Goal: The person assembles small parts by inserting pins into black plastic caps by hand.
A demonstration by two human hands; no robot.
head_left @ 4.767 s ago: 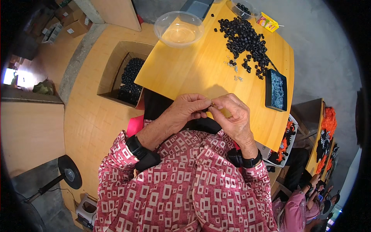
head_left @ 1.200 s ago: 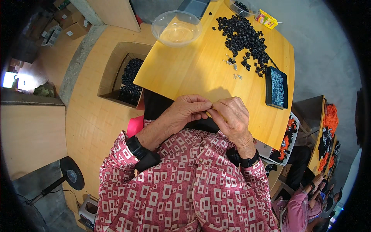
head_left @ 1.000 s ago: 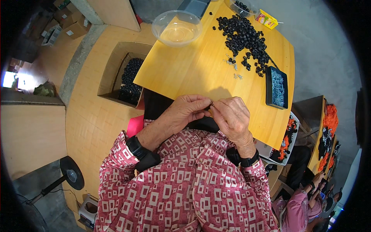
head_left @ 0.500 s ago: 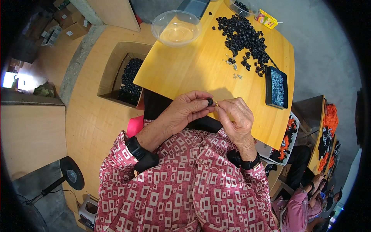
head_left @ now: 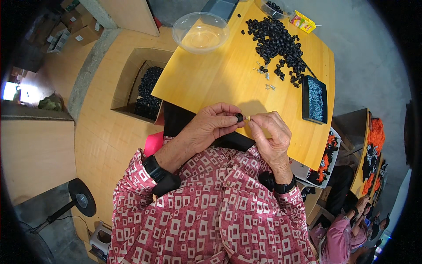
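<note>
Between the thumb and fingers of my left hand (head_left: 212,126) is a small round black plastic part (head_left: 239,117). My right hand (head_left: 273,134) is pinched close beside it, at a tiny metal piece (head_left: 248,118) too small to name surely. Both hands are at the near edge of the yellow table (head_left: 202,83). Farther back lies a heap of similar black parts (head_left: 274,42). A few small silvery metal pieces (head_left: 270,87) lie loose before the heap. To the right, a black tray (head_left: 315,99) holds many small silvery pieces.
A clear plastic bowl (head_left: 200,33) stands at the table's far left, another bowl (head_left: 274,9) with black parts at the back. Beside it is a yellow drink carton (head_left: 303,22). A cardboard box (head_left: 125,88) of black parts sits left, a fan (head_left: 82,198) lower left. People (head_left: 338,237) sit lower right.
My right hand has shifted slightly to the right, away from the black part. My left hand stays nearly in place with the part between its fingers.
</note>
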